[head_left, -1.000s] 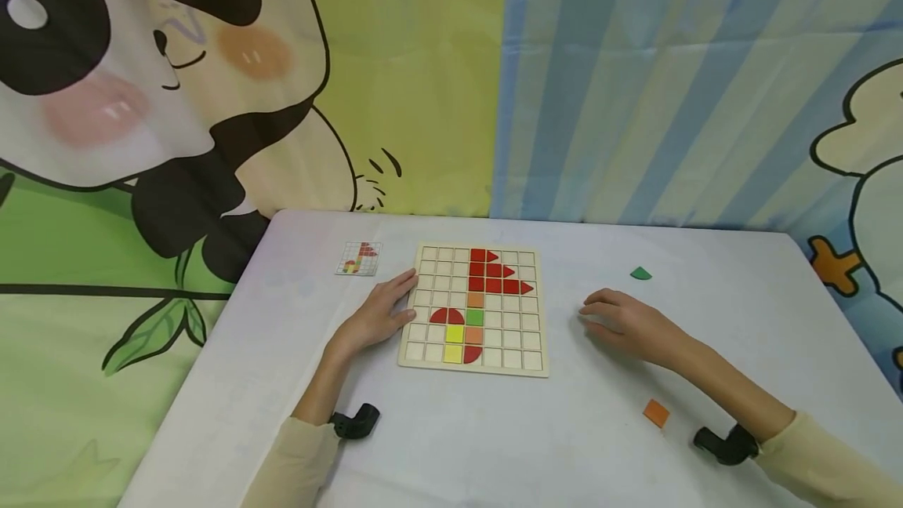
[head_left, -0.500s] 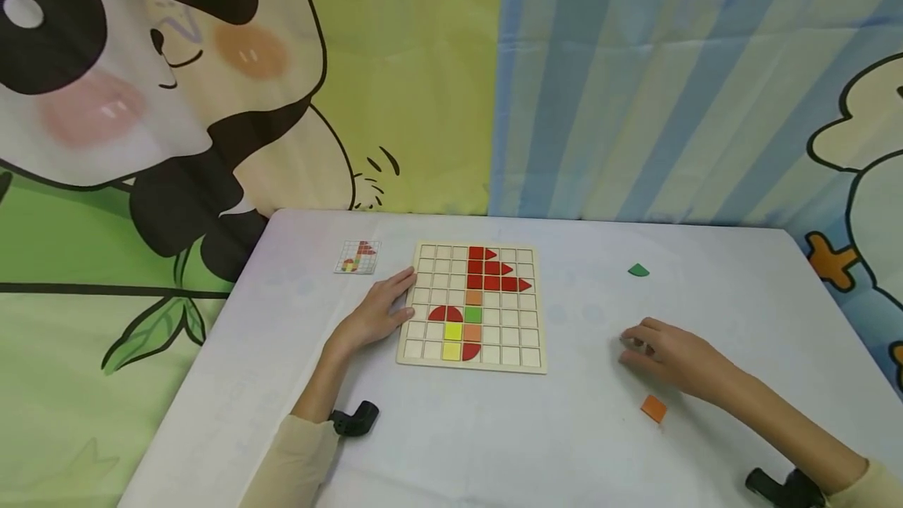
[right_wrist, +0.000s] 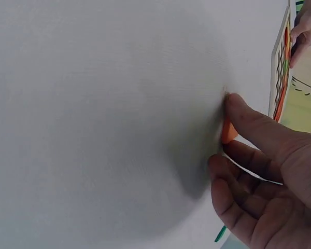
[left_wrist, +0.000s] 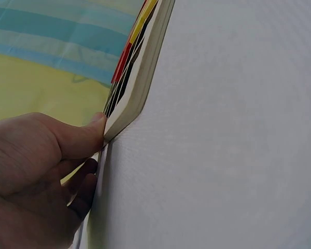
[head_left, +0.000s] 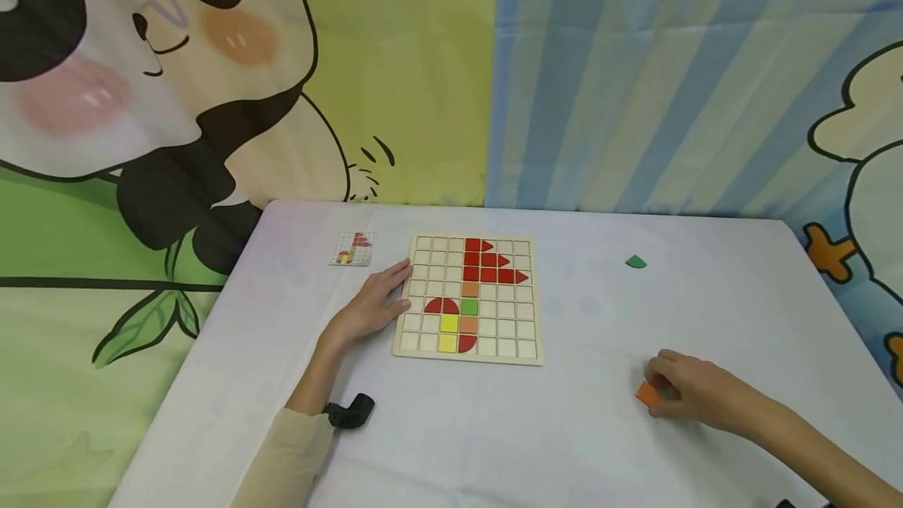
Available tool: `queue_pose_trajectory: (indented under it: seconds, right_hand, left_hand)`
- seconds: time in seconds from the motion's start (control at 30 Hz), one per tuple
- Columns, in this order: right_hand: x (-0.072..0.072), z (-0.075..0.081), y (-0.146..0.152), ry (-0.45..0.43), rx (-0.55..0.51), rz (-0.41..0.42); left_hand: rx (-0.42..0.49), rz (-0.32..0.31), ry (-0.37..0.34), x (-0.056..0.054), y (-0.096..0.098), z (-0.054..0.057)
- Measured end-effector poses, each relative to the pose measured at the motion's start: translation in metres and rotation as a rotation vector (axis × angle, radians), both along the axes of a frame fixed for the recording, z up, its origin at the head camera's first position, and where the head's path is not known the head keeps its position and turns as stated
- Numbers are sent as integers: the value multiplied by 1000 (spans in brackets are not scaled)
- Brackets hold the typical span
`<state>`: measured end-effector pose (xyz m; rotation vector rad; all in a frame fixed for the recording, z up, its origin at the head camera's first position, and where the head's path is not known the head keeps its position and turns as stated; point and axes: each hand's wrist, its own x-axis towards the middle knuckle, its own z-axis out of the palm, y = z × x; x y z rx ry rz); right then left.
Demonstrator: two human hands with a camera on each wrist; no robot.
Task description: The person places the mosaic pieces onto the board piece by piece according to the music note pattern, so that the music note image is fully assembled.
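A wooden grid board lies on the table with red, yellow, orange and green tiles set in its squares. My left hand rests against the board's left edge, fingers extended and thumb tip at the rim. In the left wrist view, that thumb touches the board's corner. Over on the right, my right hand pinches an orange square tile between thumb and index finger, close on the tabletop. The right wrist view shows the tile partly hidden by the thumb.
A small pattern card lies left of the board, near the back. At the back right is a green fan-shaped tile. Behind the white table hangs a printed cloth backdrop.
My right hand has moved toward the table's front right and come down on the orange tile, which it now pinches. The left hand stays at the board's edge. The view has shifted slightly.
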<state>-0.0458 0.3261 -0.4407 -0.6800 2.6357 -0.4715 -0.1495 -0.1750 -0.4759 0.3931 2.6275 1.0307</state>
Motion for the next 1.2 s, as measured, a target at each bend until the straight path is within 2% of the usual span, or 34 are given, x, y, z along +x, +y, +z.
queue_pose_trajectory:
  seconds: [0.2, 0.3, 0.4, 0.7, 0.97, 1.2]
  right_hand:
    - [-1, -7, -9, 68, -75, -2]
    - [-7, -7, -23, 105, -129, -4]
    - [-14, -5, -43, 120, -190, 1]
    - [-40, 7, -123, 92, -257, 120]
    - [-68, 23, -204, 83, -232, 171]
    - [-83, 17, -259, 77, -134, 226]
  left_hand:
    - [10, -5, 12, 1, 0, -1]
    - [9, -8, 7, 1, -1, 0]
    - [6, -13, 7, 1, -1, 1]
    - [3, -15, 23, 2, -1, 0]
    - [2, -16, 34, 3, 2, 0]
    - [-3, -17, 43, 4, 1, 0]
